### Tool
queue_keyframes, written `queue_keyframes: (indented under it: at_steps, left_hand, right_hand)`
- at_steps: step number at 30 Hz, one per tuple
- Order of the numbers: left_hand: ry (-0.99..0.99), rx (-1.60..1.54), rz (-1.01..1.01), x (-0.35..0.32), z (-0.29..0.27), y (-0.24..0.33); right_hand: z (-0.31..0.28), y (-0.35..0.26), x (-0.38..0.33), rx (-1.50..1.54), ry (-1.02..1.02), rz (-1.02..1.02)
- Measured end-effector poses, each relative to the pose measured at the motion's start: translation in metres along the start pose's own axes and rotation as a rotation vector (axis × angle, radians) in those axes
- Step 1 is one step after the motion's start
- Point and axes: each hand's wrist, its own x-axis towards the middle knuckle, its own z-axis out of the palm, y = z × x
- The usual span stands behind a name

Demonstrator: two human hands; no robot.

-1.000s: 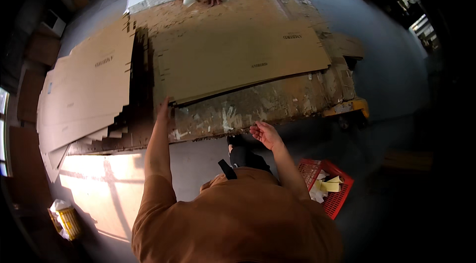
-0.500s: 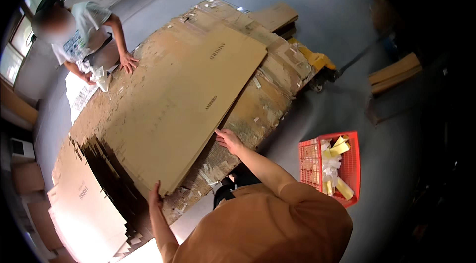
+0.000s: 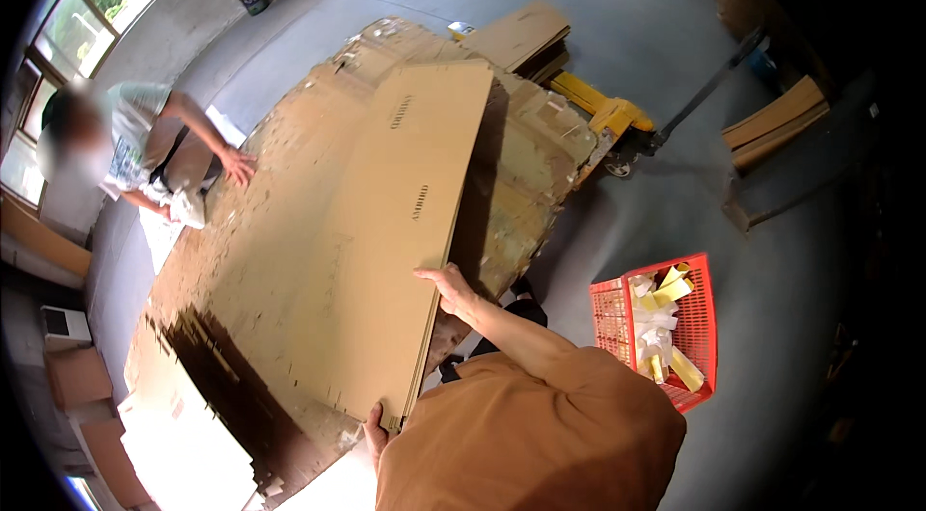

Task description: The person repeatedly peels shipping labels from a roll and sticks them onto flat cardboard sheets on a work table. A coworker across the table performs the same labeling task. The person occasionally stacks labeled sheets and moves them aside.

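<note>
A small stack of flat brown cardboard sheets (image 3: 386, 222) is tilted up along its right edge over the big worn table (image 3: 526, 178). My right hand (image 3: 451, 289) grips that right edge, thumb on top and fingers underneath out of sight. At the near corner, my left hand (image 3: 378, 426) holds the same sheets, its fingers mostly hidden below them. Dark print runs along the top sheet. A shadow lies on the table under the raised edge.
Another person's hand (image 3: 236, 167) rests on the table's far left side. Stacked cardboard (image 3: 183, 415) stands at the near left. A red basket (image 3: 712, 337) with scraps sits on the floor at right. Beyond the table are a yellow pallet jack (image 3: 612, 114) and more cardboard (image 3: 521, 34).
The sheets have been raised along their right edge and drawn toward me, away from the stack at the left. Both my hands moved with them; the left shifted right and nearer.
</note>
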Motion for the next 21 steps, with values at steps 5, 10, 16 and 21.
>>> queue_keyframes:
  at_steps: [5,10,16,21]
  left_hand:
    - [0.018,-0.137,-0.084,0.037,0.083,-0.05]
    - [-0.097,0.004,0.101,0.058,0.189,-0.076]
    - [-0.169,0.088,0.185,0.089,0.236,-0.108]
    - [-0.209,0.021,-0.005,0.095,0.294,-0.122]
  right_hand:
    - [-0.034,-0.107,0.032,-0.042,-0.018,-0.027]
    - [-0.072,-0.207,0.05,0.022,-0.022,-0.022]
    - [-0.109,-0.274,0.063,0.159,-0.051,-0.064]
    - [-0.137,-0.307,0.068,0.024,0.038,-0.128]
